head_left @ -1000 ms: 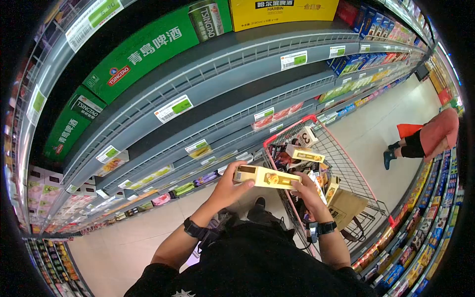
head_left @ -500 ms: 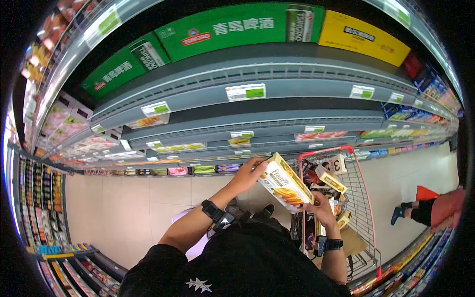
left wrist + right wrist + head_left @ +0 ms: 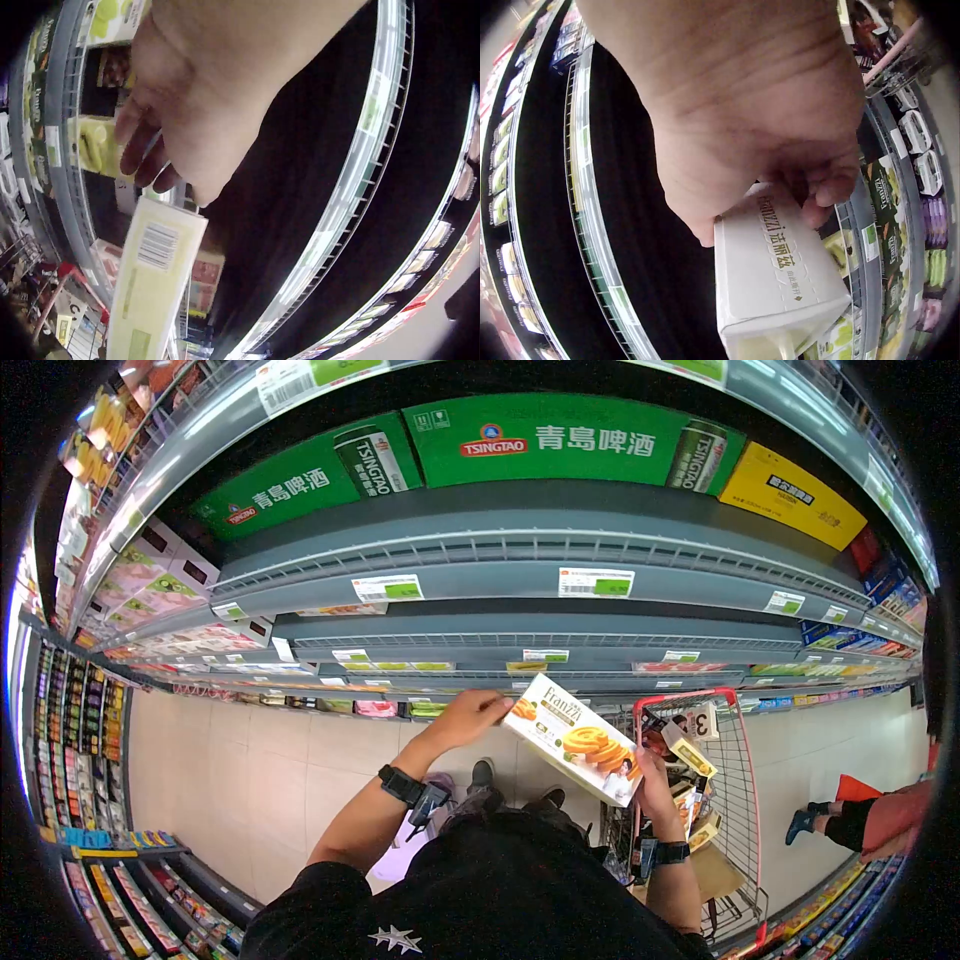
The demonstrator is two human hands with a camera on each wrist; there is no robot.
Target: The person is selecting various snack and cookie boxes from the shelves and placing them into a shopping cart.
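Supermarket shelves [image 3: 520, 585] curved across the top of the head view, green beer cartons [image 3: 560, 440] stacked at twelve o'clock, a red-rimmed trolley [image 3: 735, 780] parked at four o'clock. Between the two hands was a cookie box [image 3: 575, 740], printed face up, its long axis running from ten o'clock down to four o'clock. At the upper end, nearest the shelves, the left hand [image 3: 468, 718] pinched it by curled fingers. At the lower end, by the trolley, the right hand [image 3: 655, 780] wrapped fingers and thumb round it. Each grip closed on the box, neither spread.
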